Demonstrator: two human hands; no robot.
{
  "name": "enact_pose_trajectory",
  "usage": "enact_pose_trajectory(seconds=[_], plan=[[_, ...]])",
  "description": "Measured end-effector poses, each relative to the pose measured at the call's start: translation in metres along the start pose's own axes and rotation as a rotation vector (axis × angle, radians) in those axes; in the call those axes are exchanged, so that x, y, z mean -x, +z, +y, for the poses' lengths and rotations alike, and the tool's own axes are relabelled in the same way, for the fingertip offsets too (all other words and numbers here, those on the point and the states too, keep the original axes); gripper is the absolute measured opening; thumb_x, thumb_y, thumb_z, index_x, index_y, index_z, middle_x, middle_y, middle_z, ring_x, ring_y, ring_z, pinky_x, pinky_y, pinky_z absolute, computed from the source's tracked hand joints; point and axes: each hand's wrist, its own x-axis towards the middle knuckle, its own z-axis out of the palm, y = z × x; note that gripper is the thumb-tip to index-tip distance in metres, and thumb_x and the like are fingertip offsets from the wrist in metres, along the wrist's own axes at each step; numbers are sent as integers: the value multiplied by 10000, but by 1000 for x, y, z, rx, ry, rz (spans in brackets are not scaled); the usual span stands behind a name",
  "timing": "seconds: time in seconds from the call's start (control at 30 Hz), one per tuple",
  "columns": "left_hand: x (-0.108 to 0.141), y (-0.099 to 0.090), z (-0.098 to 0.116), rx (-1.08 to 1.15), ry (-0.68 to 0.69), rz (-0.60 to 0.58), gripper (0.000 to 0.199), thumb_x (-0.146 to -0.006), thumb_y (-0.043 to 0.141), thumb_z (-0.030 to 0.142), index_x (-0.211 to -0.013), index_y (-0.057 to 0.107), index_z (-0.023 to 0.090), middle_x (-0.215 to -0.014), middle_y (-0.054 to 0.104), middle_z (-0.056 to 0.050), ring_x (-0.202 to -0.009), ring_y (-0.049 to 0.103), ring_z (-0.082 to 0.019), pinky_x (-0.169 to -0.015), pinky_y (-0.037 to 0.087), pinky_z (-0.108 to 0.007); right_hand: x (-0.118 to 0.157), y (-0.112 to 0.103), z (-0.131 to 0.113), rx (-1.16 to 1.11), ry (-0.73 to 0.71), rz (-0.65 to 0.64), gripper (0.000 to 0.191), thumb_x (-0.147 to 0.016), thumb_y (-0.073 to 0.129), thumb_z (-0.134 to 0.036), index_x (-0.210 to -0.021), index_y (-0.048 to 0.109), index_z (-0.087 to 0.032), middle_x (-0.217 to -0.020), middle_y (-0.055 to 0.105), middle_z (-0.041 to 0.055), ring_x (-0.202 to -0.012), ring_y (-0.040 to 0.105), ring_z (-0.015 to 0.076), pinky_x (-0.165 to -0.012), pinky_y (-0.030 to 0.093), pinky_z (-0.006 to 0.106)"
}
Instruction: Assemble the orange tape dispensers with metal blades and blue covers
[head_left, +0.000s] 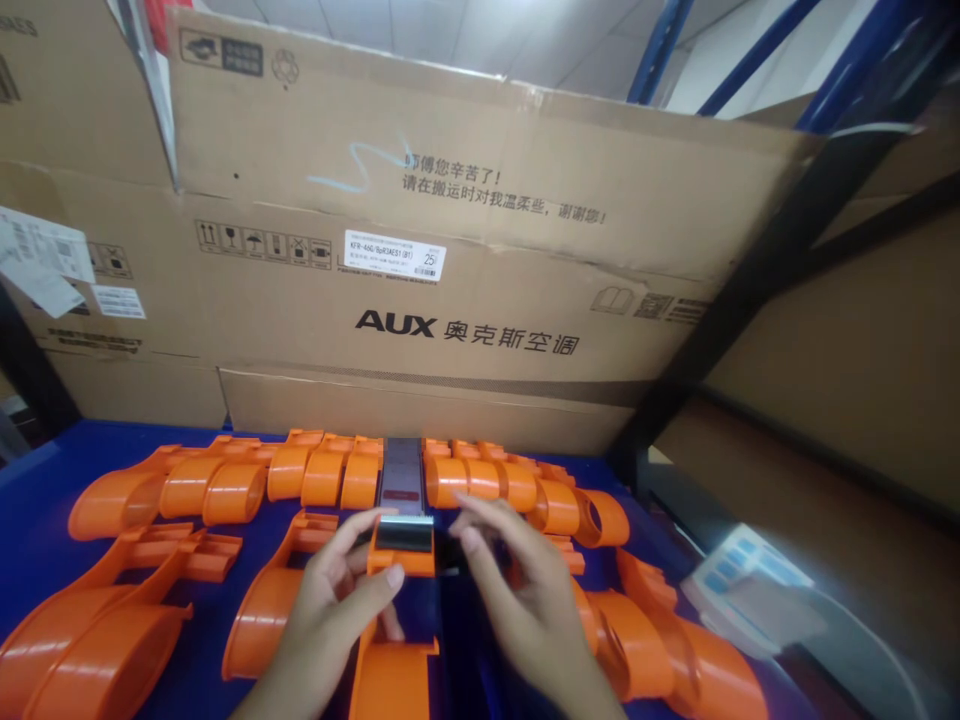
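Observation:
An orange plastic tape dispenser point(394, 685) is in my left hand point(330, 600), which is closed around its neck with the thumb on the front. At its top are a serrated metal blade point(406, 520) and a dark plate below that. Just right of the dispenser is my right hand point(529, 590), its thumb and index finger apart and bent toward the blade end. I see nothing held in it, though its lower fingers are partly hidden. Directly behind the blade lies a dark flat strip with a red label point(401, 494).
More orange dispensers stand in rows on the blue surface point(300, 695), at left point(112, 650), along the back point(322, 475) and at right point(637, 650). A large cardboard box point(480, 290) walls off the back. Dark shelf posts point(697, 330) and a white-and-blue packet point(757, 570) are at right.

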Motion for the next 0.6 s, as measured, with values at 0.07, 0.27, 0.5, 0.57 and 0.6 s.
enact_pose_trajectory(seconds=[0.07,0.27,0.5,0.57,0.6], plan=[[0,0,1,3,-7,10,683,-798,825,394,-1394,572,178,-577,702,22,-479,648,-175,-532,513,-257,-5,-12,7,131,64,99,262,-1000,571,-282,-1232,684,-237,-960,742,61,-829,692,225,-789,562,357],[2,4,2,6,-7,60,709,-746,848,424,-1367,604,185,-556,690,38,-447,618,-169,-512,482,-256,-9,-36,27,599,143,-205,242,-911,609,-225,-1113,743,-236,-1126,771,101,-1103,652,329,-950,476,461],[2,1,1,-28,7,33,668,-787,816,404,-1371,579,184,-599,726,11,-465,624,-167,-525,481,-261,0,-27,33,797,223,-436,305,-849,694,-195,-1146,753,-226,-1068,760,134,-1105,628,372,-917,427,472],[1,1,0,-32,14,20,649,-807,803,393,-1377,569,188,-601,724,14,-469,622,-163,-531,481,-260,0,-25,34,826,226,-421,311,-845,697,-183,-1148,752,-231,-1047,748,135,-1068,633,366,-890,427,453],[1,0,0,-38,13,11,644,-814,798,396,-1378,566,188,-600,721,16,-473,623,-163,-534,483,-260,0,-24,34,836,227,-406,321,-843,698,-177,-1156,748,-229,-1051,743,137,-1056,634,362,-881,425,446]])
